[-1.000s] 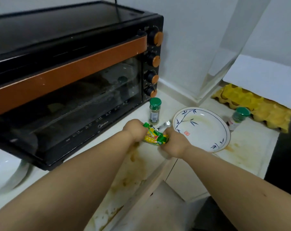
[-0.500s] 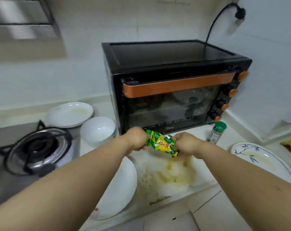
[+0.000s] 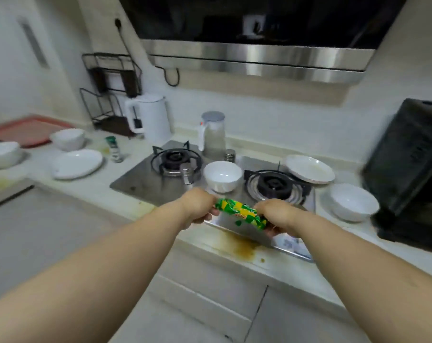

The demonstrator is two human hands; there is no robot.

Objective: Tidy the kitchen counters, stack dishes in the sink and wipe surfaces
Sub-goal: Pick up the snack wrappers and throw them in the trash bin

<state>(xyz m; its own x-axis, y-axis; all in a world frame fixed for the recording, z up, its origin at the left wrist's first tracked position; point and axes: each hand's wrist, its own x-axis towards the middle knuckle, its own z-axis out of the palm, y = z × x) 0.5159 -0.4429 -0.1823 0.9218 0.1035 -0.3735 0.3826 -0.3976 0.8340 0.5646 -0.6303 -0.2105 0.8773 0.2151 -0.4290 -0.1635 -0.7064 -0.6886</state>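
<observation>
A green and yellow wrapper (image 3: 242,214) is gripped at its ends by the curled left hand (image 3: 197,206) and right hand (image 3: 277,216), held above the desk (image 3: 279,263) front, probably for disposal.

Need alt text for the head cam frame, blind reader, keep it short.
Two bare hands, left hand and right hand, hold a crumpled green and yellow packet between them above the front edge of a two-burner gas stove. White bowls and plates sit on the stove and the stained counter, with a white kettle behind and a range hood overhead.
</observation>
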